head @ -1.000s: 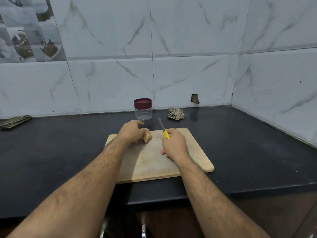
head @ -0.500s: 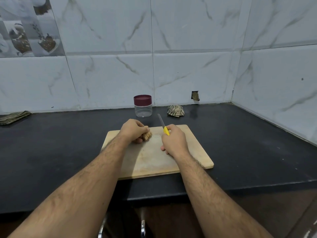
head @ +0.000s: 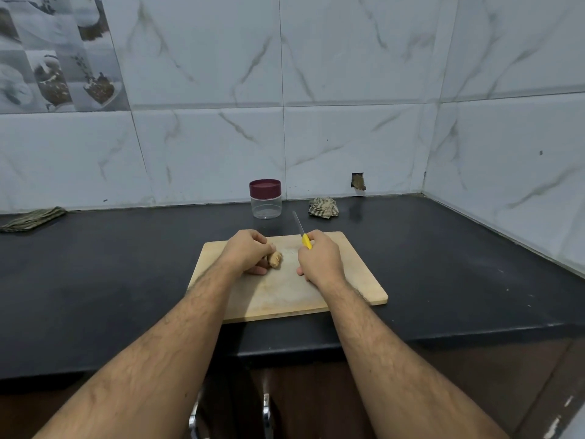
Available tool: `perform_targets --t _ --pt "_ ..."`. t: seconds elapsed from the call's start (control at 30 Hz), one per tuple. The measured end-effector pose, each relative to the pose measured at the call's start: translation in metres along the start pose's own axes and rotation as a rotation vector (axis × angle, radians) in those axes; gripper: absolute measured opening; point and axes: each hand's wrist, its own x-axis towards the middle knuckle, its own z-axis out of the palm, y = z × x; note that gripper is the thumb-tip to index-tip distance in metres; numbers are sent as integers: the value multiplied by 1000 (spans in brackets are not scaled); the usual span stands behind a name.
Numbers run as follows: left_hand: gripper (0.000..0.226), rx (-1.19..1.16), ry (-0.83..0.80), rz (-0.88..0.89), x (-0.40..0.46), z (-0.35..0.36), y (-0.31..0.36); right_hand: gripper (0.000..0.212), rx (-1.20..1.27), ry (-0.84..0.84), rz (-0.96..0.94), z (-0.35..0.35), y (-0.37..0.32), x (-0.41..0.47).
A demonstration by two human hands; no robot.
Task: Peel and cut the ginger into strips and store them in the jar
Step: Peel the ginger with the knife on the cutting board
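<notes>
Fingers of the left hand [head: 248,252] curl around a tan knobby ginger piece [head: 275,259] on the pale wooden cutting board [head: 354,280]; right hand [head: 319,260] grips a yellow-handled knife [head: 304,238], blade pointing far. Beyond, on the black desk [head: 443,264], stands a clear maroon-lidded jar [head: 265,199].

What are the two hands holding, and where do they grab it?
The left hand grips the ginger at its left end. The right hand grips the knife by its yellow handle.
</notes>
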Motion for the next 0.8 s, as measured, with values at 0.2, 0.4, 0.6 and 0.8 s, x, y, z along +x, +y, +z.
perform_targets --t 0.2,0.4,0.6,0.8 --pt "21 -142 -21 0 -9 -2 -4 16 -62 33 -21 2 1 -2" --pt "23 -204 -5 13 -6 0 -11 15 -82 36 -35 3 0 -1" --pt "22 -185 7 50 -2 0 -17 13 -95 35 -44 4 2 1" --pt "23 -173 -28 54 -2 -3 -14 18 -68 31 -46 5 3 3"
